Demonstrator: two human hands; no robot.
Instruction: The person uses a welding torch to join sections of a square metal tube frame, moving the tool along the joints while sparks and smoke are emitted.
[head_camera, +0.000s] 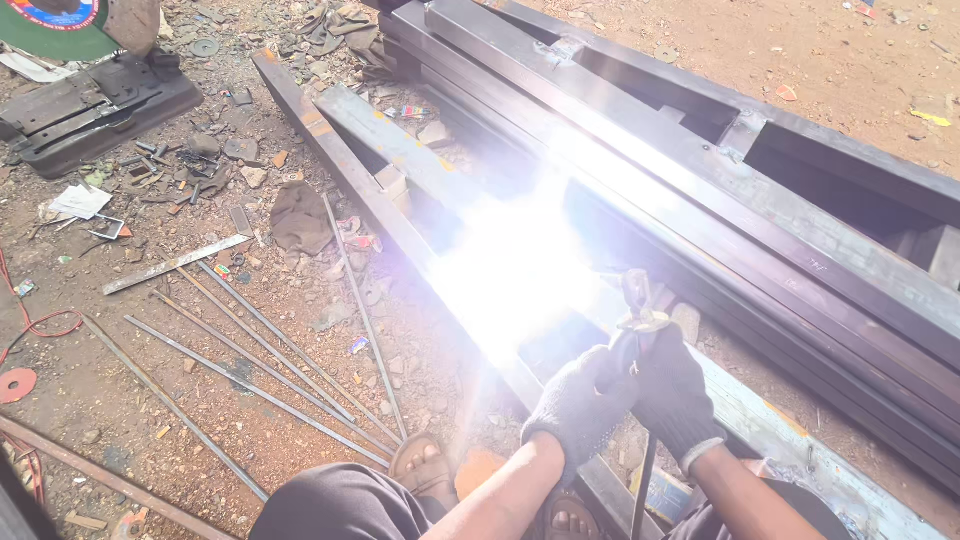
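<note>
Thin, rusty steel rods (250, 360) are lying fanned over the gritty dirt at the left. Nearer the middle, the left hand (578, 405) in a dark knitted glove is curling shut around the metal electrode holder (638, 312). The right hand (675, 398), gloved alike, is gripping it too. Just beyond, a white glare is flaring on the long, flat-sided steel beams (780, 215).

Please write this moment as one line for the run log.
left hand: gloved, on holder | right hand: gloved, on holder | arc glare on steel frame | thin rods on dirt
</note>
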